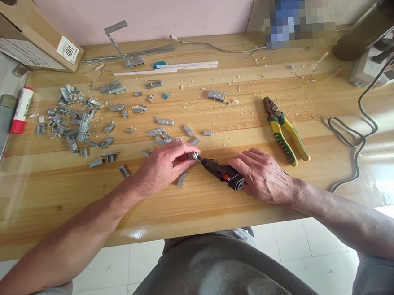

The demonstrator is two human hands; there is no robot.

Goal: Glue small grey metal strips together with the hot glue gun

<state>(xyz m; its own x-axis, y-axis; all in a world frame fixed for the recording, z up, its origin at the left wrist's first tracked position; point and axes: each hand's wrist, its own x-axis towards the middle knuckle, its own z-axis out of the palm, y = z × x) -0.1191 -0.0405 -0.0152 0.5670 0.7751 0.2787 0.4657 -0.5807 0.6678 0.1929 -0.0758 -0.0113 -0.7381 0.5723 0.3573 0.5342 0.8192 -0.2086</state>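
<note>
My left hand (161, 165) pinches a small grey metal piece (194, 155) between thumb and fingers. Wrapped around a black hot glue gun (219, 170), or a tool that looks like one, is my right hand (262, 174). A red part shows on its body, and its narrow tip touches or nearly touches the held piece. Several similar loose grey pieces (189, 130) lie just beyond my left hand, and one more metal piece (182, 179) rests beneath it. Part of the held piece is hidden by my fingers.
Yellow-green pliers (283, 132) lie to the right, near a grey cable (355, 150) and a power strip (376, 65). A heap of metal bits (69, 116), a red-white marker (21, 110) and a cardboard box (37, 35) are at left. White strips (184, 67) lie at the back.
</note>
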